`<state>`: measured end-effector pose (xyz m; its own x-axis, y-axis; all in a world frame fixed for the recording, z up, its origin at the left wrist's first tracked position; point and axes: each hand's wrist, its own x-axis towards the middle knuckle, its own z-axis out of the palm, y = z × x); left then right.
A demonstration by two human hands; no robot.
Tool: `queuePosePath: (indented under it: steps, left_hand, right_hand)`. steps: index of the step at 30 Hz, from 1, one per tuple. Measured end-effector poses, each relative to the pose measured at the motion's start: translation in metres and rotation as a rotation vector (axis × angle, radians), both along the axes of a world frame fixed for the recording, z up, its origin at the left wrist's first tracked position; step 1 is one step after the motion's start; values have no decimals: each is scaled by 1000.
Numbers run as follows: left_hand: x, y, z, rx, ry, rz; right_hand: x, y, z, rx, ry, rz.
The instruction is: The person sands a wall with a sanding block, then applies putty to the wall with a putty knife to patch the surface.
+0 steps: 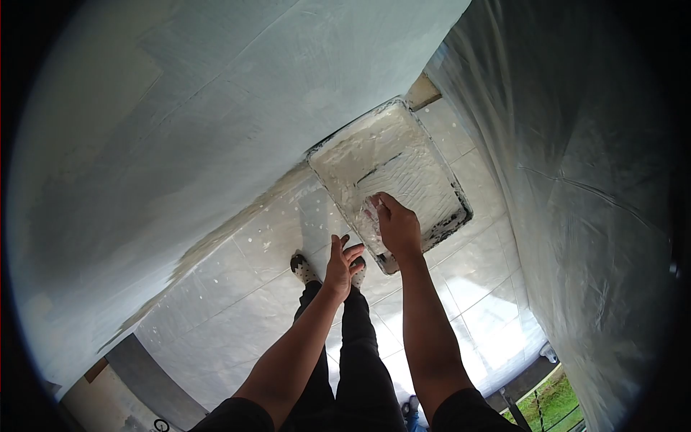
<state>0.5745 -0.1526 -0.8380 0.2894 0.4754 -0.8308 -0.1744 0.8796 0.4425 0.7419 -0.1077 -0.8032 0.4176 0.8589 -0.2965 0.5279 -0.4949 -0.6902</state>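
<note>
My right hand [400, 226] is closed over the lower left part of a paint tray [464, 205]. In its fingers is a paint-smeared white and pink object [371, 209]; its kind I cannot tell. Thick off-white paint [353, 140] coats the tray, whose ribbed slope shows at the middle and whose dark rim is streaked. My left hand [344, 265] hangs just left of the tray's near corner, empty, with its fingers apart and dark marks on a fingertip.
A partly painted wall [216, 108] rises on the left, close along the tray's edge. Clear plastic sheeting [561, 180] hangs on the right. Paint spots dot the tiled floor [270, 237]. My feet in spotted footwear [305, 269] stand behind the tray. Grass [558, 403] shows at lower right.
</note>
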Motion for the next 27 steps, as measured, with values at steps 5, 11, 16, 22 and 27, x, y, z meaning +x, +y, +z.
queuePosePath:
  steps: [5, 11, 16, 22, 27]
  left_hand:
    - [1, -1, 0, 5, -2, 1]
    - [-4, 2, 0, -9, -11, -5]
    - [-11, 10, -6, 22, -30, 36]
    - [-29, 20, -23, -67, -229, 131]
    - [-37, 22, -26, -145, -403, 194]
  right_hand:
    - [-5, 3, 5, -102, 11, 43]
    - [-6, -19, 16, 81, -124, -41]
    - [-46, -60, 7, 174, -431, 154]
    - [-101, -92, -17, 141, -510, 125]
    - [-118, -96, -7, 111, -488, 31]
